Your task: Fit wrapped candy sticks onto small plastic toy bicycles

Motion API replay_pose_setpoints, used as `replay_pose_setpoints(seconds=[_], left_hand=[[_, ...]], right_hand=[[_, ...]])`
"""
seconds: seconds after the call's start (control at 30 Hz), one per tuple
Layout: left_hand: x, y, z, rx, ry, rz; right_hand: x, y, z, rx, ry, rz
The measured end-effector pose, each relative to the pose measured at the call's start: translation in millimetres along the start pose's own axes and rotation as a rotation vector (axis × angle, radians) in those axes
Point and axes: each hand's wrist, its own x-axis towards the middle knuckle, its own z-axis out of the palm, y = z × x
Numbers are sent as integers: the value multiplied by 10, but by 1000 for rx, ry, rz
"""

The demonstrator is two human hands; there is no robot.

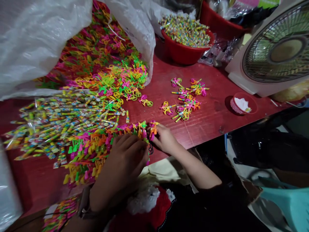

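The red counter [212,119] carries everything here. Along its far left edge lies a clear plastic sack [36,42], and at its far right corner stands a box fan [277,48]. A red basin of wrapped candy sticks [185,43] sits on the counter's far side, near the fan. Across the counter's left half spreads a heap of multicoloured plastic toy bicycles [103,80], overlapping a pile of cellophane-wrapped candy sticks [58,125]. Small clusters of assembled bicycles [185,100] lie mid-counter. A little bowl of white tissue [242,104] sits near the fan.

At the counter's near edge, the right hand [165,138] has its fingers [156,137] closed on an orange-and-pink bicycle [152,129]. Just beside it, the left hand [123,161] curls over the bicycles; whether its fingers grip one, I cannot tell.
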Motion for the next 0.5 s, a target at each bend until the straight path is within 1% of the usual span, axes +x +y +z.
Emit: replay_pose_setpoints(seconds=[0.1, 0.23, 0.37, 0.43, 0.47, 0.5], left_hand=[[8, 8, 0, 12, 10, 12], [11, 17, 10, 31, 24, 19], [-2, 13, 26, 40, 44, 17], [-8, 12, 35, 46, 51, 12], [-12, 12, 38, 45, 54, 10], [-15, 11, 42, 41, 56, 9]], right_hand=[[22, -60, -37, -103, -66, 4], [71, -134, 1, -186, -152, 22], [91, -177, 24, -238, -162, 57], [119, -146, -59, -215, -194, 47], [146, -111, -136, -205, -210, 37], [185, -61, -235, -215, -199, 36]])
